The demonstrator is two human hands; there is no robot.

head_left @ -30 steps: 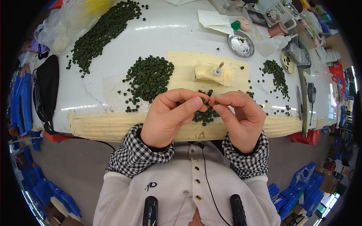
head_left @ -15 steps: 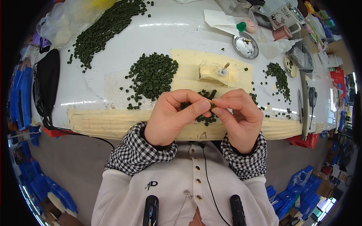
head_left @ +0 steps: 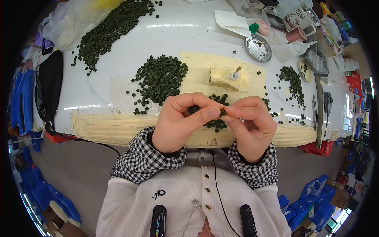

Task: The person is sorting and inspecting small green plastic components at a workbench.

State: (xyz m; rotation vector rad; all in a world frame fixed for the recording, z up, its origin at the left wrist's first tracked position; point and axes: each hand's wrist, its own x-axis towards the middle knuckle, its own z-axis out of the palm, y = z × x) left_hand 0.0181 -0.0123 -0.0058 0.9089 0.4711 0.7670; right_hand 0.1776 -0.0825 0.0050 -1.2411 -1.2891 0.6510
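My left hand (head_left: pixel 177 123) and my right hand (head_left: pixel 253 125) meet fingertip to fingertip above the near edge of the table. Thumb and forefinger of each hand are pinched together on a small dark green piece (head_left: pixel 222 112), mostly hidden by the fingers. Beneath the fingertips lies a loose group of small dark green cup-shaped pieces (head_left: pixel 215 125). Just left of it, beyond my left hand, rises a bigger pile of such pieces (head_left: pixel 161 78). A taped block with a small upright stick (head_left: pixel 226 78) stands past my hands on yellowish tape.
A long dark green heap (head_left: pixel 104 37) spreads at the far left, a smaller one (head_left: pixel 291 83) at the right. A round metal lid (head_left: pixel 257 48), a pink spool (head_left: pixel 296 35) and a mug (head_left: pixel 297 19) stand far right. Tweezers (head_left: pixel 314 111) lie near the right edge.
My right hand has shifted very slightly, its fingers closer to the left fingertips. More of the small green piece shows between them.
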